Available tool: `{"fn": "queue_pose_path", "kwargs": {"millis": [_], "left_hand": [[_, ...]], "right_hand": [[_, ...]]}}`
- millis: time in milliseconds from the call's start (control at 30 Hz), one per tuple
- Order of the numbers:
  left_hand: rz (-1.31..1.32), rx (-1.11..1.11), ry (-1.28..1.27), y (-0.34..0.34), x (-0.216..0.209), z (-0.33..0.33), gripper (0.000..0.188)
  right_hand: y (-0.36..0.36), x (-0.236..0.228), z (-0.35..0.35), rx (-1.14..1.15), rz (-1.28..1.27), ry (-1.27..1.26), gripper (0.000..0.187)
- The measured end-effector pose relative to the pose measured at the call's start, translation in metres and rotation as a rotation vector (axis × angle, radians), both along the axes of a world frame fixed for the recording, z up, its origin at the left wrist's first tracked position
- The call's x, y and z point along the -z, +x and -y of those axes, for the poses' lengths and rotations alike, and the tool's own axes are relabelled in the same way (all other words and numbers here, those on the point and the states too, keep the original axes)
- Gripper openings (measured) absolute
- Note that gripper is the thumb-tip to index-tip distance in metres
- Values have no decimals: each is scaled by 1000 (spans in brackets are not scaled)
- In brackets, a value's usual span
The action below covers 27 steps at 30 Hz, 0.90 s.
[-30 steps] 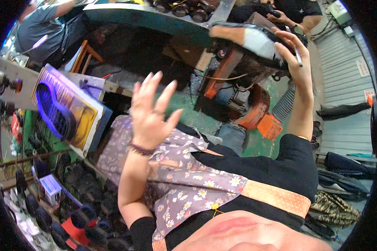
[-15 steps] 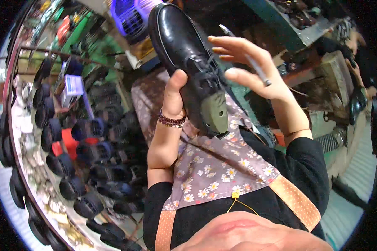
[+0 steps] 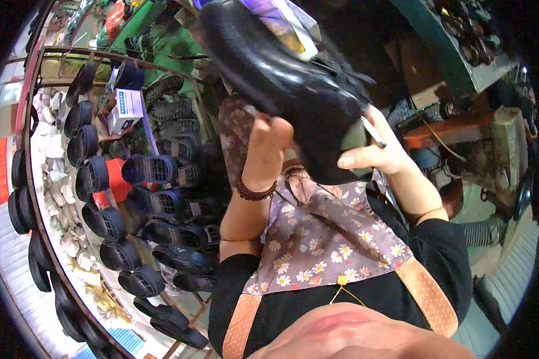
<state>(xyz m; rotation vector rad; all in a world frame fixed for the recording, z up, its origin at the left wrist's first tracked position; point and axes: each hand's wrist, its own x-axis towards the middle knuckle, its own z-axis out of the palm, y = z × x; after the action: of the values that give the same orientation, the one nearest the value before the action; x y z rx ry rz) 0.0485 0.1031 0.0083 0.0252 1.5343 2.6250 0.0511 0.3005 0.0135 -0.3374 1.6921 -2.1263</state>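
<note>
A glossy black leather shoe [image 3: 281,78] is held up in front of my chest, its toe up and to the left, blurred by motion. Inside its opening shows part of an olive-green shoe last [image 3: 354,137]. Laces [image 3: 347,75] lie loose over the front. My left hand [image 3: 269,140] grips the shoe's side from the left, its far fingers hidden behind it. At the heel end my right hand [image 3: 380,146] has its thumb against the shoe, the other fingers mostly hidden. A slim silver pen [image 3: 372,128] sticks out of that hand.
To my left a rack [image 3: 153,63] carries many dark shoe soles [image 3: 150,169], with a small white-and-blue box [image 3: 126,110] and a red piece [image 3: 117,179] among them. A wooden bench [image 3: 455,128] and a ridged hose [image 3: 485,232] stand at right. A teal metal shelf [image 3: 437,45] is at far right.
The shoe has tilted and turned, its heel end swinging right. My right hand, earlier raised apart with fingers spread around the pen, has come down onto the heel end.
</note>
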Motion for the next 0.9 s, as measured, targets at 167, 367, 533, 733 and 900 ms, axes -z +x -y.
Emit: {"fn": "queue_pose_path", "kwargs": {"millis": [167, 367, 533, 733, 900], "left_hand": [[-17, -151, -652, -120, -28, 53, 62], [-48, -403, -1189, -238, 2, 114, 35], [-78, 9, -233, -245, 49, 165, 46], [-351, -297, -152, -56, -58, 124, 69], [-260, -551, -29, 43, -68, 136, 75]], "right_hand": [[14, 21, -20, 41, 262, -369, 101], [36, 70, -27, 53, 482, -577, 116], [7, 30, -17, 94, 461, -549, 99], [-47, 2, -12, 258, -143, -58, 84], [-73, -53, 36, 318, -396, 337, 60]]}}
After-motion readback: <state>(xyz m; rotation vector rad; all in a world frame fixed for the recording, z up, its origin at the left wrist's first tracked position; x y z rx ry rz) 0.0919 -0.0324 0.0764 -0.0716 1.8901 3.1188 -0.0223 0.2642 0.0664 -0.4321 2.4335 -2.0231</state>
